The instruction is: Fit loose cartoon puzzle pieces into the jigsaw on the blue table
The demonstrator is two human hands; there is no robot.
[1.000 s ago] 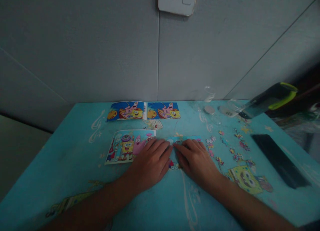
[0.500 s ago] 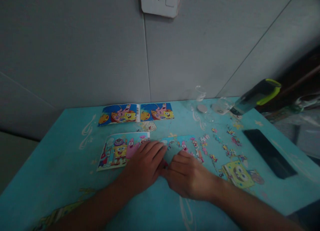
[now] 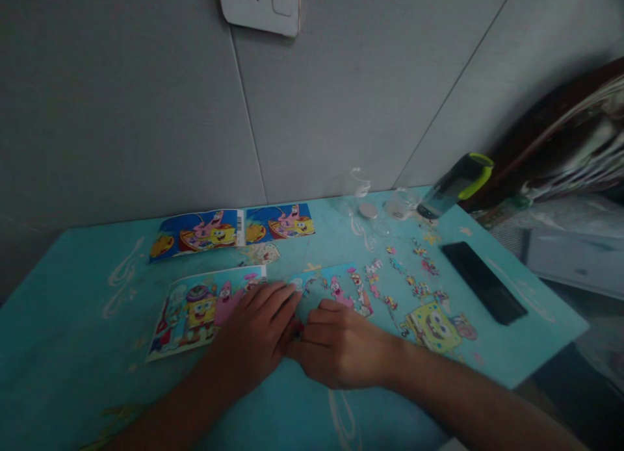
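Observation:
My left hand [image 3: 256, 334] lies flat with fingers stretched out on the right edge of a cartoon picture card [image 3: 195, 310] and the left part of a partly built jigsaw [image 3: 336, 288]. My right hand [image 3: 338, 347] sits beside it with fingers curled inward, fingertips meeting the left hand over a small red puzzle piece I can barely see. Several loose puzzle pieces [image 3: 409, 272] lie scattered to the right of the jigsaw on the turquoise table [image 3: 73, 308].
A folded blue cartoon leaflet [image 3: 229, 228] lies at the back. A black phone [image 3: 482, 288] rests at the right, near a dark bottle with a green cap [image 3: 455, 181] and small clear containers [image 3: 385, 207]. A wall socket [image 3: 258, 6] hangs above.
My right hand has pulled back from the jigsaw and curled its fingers toward the left hand. The view has swung right, so everything has slid left in the picture.

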